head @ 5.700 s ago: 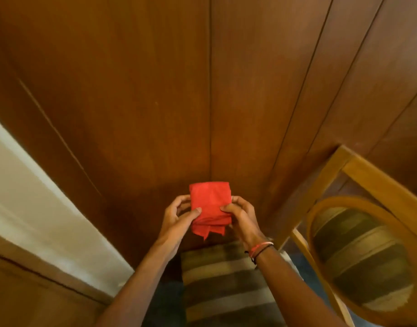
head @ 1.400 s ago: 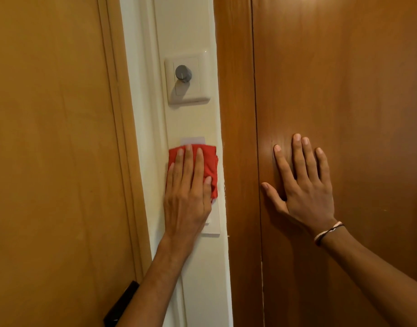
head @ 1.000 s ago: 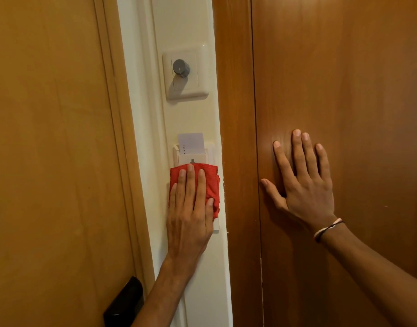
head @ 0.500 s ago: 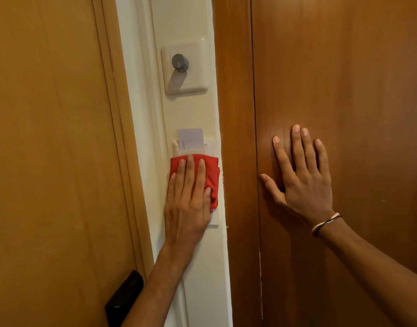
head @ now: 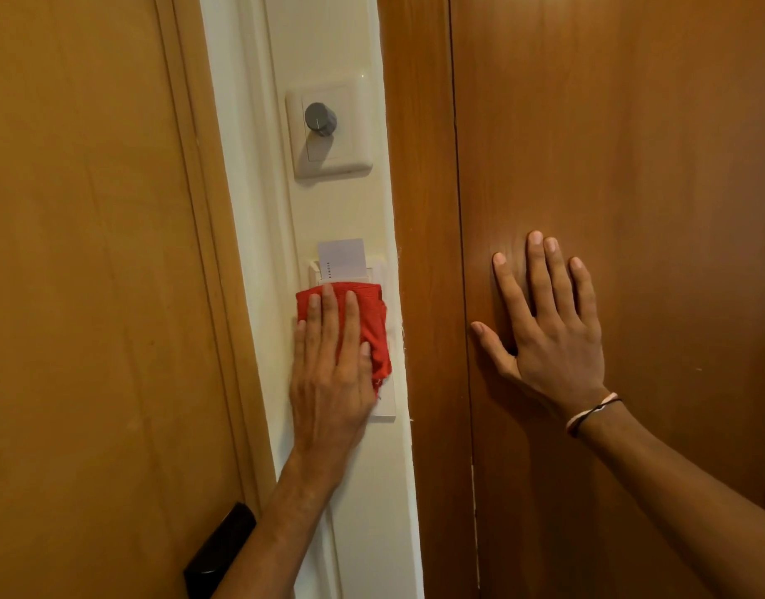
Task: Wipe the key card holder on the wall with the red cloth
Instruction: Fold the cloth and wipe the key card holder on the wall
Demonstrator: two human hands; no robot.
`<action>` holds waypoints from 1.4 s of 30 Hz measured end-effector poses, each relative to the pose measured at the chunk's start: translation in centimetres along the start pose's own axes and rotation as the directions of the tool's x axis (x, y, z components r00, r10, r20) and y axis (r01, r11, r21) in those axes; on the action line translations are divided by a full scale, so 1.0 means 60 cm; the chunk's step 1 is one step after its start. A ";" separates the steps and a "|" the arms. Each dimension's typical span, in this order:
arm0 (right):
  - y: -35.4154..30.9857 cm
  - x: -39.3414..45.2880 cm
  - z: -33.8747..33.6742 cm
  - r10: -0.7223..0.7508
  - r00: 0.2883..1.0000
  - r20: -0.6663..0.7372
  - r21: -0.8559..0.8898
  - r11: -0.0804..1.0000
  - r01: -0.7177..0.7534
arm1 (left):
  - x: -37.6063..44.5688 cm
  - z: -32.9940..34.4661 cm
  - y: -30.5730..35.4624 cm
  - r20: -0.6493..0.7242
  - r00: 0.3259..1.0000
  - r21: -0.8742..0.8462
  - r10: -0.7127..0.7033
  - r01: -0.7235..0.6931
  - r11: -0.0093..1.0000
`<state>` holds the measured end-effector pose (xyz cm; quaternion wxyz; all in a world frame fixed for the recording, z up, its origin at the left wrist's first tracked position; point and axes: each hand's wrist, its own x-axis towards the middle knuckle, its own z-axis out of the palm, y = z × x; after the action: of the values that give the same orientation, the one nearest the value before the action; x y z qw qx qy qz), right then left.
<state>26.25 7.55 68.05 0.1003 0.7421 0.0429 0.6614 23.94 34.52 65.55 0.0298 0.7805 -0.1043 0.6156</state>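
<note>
A white key card holder (head: 383,402) is fixed to a narrow cream strip of wall, with a white card (head: 342,258) standing in its top slot. My left hand (head: 331,373) lies flat over the holder's face and presses a folded red cloth (head: 374,324) against it; the cloth and hand hide most of the holder. My right hand (head: 549,326) rests flat with spread fingers on the dark wooden panel to the right, holding nothing.
Above the holder is a white wall plate with a grey round knob (head: 320,118). A light wooden door (head: 91,274) with a black handle (head: 218,551) fills the left. Dark wood panelling (head: 631,144) covers the right.
Over the last second my left hand slid the red cloth slightly up the holder's face, after moving down from the card slot. My right hand stayed on the panel.
</note>
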 end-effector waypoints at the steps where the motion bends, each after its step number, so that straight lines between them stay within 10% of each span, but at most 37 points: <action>1: 0.000 0.000 0.000 0.001 1.000 -0.001 0.006 1.000 -0.001 | -0.001 0.001 0.001 0.001 1.000 0.020 0.021 -0.022 1.000; 4: 0.000 0.000 0.000 0.002 1.000 -0.003 0.011 1.000 -0.002 | -0.009 0.009 -0.008 0.004 0.983 0.059 0.185 -0.185 0.981; 13: 0.000 0.001 -0.001 -0.002 1.000 -0.006 0.010 1.000 0.002 | 0.003 0.002 -0.018 0.005 1.000 -0.017 -0.020 0.020 1.000; 16: -0.001 0.000 -0.002 0.004 1.000 -0.002 0.010 1.000 -0.004 | -0.007 0.003 -0.022 0.025 0.983 0.060 0.185 -0.186 0.981; 20: -0.001 0.000 -0.003 0.003 1.000 0.003 0.015 1.000 -0.003 | 0.002 -0.005 -0.013 0.005 1.000 -0.002 0.000 0.000 1.000; 35: 0.000 -0.002 0.001 0.006 1.000 -0.019 0.057 0.998 -0.005 | -0.013 0.008 -0.003 0.059 0.993 0.081 0.105 -0.109 0.991; 42: -0.013 0.005 -0.029 0.064 0.996 0.066 0.125 0.990 -0.072 | 0.000 -0.037 0.011 0.053 0.999 -0.343 0.001 0.017 0.939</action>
<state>24.64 8.56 68.37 0.0313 0.7682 0.0564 0.6370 21.68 34.26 66.06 0.1650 0.7796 -0.2075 0.5674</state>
